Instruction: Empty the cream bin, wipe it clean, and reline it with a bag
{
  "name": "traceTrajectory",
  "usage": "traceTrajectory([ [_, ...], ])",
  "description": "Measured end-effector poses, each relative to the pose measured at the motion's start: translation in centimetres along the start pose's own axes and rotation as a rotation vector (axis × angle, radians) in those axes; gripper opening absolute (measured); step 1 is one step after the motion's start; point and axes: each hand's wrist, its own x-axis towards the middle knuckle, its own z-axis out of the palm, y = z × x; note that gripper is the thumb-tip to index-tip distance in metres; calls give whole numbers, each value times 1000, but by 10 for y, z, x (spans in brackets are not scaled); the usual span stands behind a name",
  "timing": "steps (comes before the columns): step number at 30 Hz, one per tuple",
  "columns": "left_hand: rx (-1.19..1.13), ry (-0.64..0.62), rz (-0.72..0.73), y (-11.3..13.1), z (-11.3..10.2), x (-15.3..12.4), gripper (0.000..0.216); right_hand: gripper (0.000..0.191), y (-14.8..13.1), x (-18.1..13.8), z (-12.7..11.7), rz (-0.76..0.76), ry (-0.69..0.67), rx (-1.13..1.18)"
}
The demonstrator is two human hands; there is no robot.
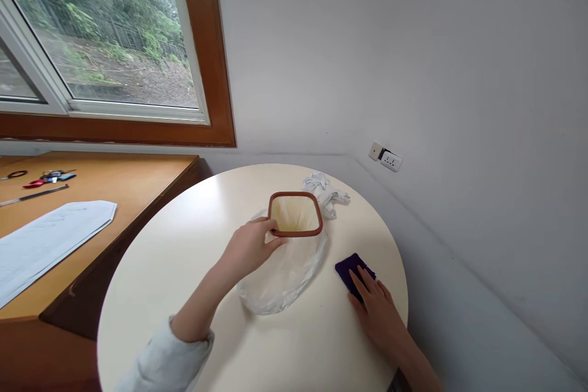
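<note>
Brown frame (pixel 295 232), purple cloth (pixel 349 269), cream round table (pixel 184 257).

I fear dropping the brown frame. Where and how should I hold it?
Likely the frame at its free right side, coming from the right: the thin rim can be pinched there, opposite the left hand, which grips the near-left corner.

One frame (pixel 294 215) — one bag (pixel 280 278), two cloths (pixel 354 272) (pixel 325 191)

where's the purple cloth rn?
Head view: right side of the round table, under fingertips of the right hand, right of the clear plastic bag with the brown frame.
</note>
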Motion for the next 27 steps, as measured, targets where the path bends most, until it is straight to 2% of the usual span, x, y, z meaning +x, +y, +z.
traceTrajectory([
  [8,94,11,80,50,46,25,29,51,-15,-21,9,130,127,-2],
  [14,203,-7,124,85,72,41,36,48,-28,-24,11,171,152,-65],
  [21,224,-3,123,107,92,54,41,47,-31,-18,12,214,104,-106],
  [27,232,-2,45,118,101,67,35,46,-31,-7,16,270,99,-117],
])
